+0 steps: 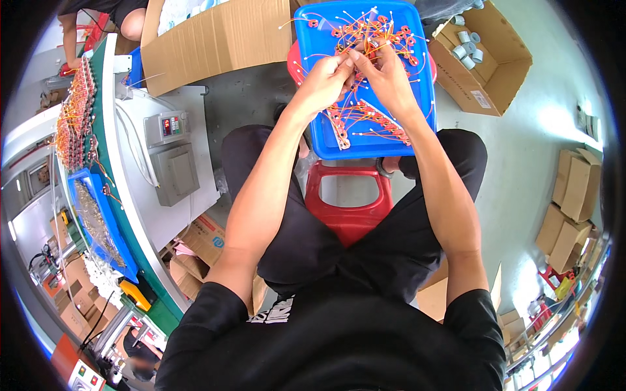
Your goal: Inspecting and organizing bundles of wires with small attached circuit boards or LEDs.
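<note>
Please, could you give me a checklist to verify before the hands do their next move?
1. Left hand and right hand together over the blue tray: ok.
2. Firm grip: cannot tell, the hands hide it.
3. All wires inside the tray: not ok, one white-tipped wire passes the upper-left rim.
4. Wired red parts untangled: not ok, heaped, wires crossing.
5. Tray steady: cannot tell from one picture.

This is a workshop, an electrical assembly floor by its look. Small wired parts (407,40) lie heaped in a blue tray (317,144), and similar ones stand in close rows along a green-topped counter (163,301). Beside it is a grey control box (156,132) with a red digital display. Open cardboard boxes (576,188) sit around, and a co-worker (120,12) shows at upper left.
</note>
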A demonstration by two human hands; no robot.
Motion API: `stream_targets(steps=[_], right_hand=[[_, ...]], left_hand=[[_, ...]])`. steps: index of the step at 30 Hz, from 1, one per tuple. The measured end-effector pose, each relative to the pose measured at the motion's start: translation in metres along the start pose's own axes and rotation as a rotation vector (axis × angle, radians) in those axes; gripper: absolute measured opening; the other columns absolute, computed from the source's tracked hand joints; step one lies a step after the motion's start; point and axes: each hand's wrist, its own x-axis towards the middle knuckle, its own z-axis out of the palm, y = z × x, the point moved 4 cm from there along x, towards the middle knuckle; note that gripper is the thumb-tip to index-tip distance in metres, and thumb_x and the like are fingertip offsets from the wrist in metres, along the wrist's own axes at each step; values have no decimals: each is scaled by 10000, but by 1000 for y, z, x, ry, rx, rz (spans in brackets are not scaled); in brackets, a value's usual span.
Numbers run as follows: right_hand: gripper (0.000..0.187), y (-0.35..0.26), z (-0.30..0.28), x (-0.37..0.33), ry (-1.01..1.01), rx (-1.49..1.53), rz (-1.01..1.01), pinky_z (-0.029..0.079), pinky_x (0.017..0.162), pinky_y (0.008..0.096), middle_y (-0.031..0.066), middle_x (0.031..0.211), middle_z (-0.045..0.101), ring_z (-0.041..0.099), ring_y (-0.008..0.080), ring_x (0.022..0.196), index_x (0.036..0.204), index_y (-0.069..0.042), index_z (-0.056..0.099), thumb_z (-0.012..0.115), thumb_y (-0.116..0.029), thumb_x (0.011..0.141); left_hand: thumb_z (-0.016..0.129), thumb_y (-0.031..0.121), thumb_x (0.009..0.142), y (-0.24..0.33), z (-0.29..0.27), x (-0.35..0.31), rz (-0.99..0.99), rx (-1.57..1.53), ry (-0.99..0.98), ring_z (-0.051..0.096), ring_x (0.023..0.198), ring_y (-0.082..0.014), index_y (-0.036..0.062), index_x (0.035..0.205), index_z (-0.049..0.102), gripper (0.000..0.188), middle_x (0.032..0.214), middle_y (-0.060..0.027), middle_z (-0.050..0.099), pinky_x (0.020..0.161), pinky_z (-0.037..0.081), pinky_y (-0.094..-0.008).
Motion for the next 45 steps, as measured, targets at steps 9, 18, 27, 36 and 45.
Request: stream_targets(steps=[9,18,27,36,45], right_hand=[[336,-15,-6,-1,137,-83,-17,506,658,328,167,922,663,662,213,778,1106,-2,548,642,-193,847],[485,-6,-10,-1,189,-427,-296,500,780,347,170,951,659,644,297,878,1214,-69,543,648,-348,831],[339,-10,-7,0,-157,-566,-38,496,618,423,184,720,634,637,358,738,856,-29,573,505,-355,919],[246,-15,-6,5,-35,-249,-91,441,536,390,175,661,593,603,302,595,820,10,531,592,-221,880],[325,-8,-31,-5,93,-475,-142,501,704,407,200,984,636,635,330,811,1061,23,581,601,-222,848]], left_hand=[[454,89,957,4,12,-3,5,-44,-55,634,813,-164,-42,1253,423,325,998,-110,612,675,501,-277],[488,96,948,8,-3,8,134,-27,141,669,837,-205,-60,1207,490,302,973,-155,646,678,539,-263],[446,98,967,-10,6,13,115,137,123,612,642,-150,16,1167,381,226,806,-118,612,575,504,-265],[530,88,906,7,5,6,217,300,336,581,590,-129,30,1128,379,274,660,-82,601,542,464,-286],[559,215,899,4,-43,8,218,444,526,659,772,-190,64,1142,534,287,898,-126,666,664,504,-323]])
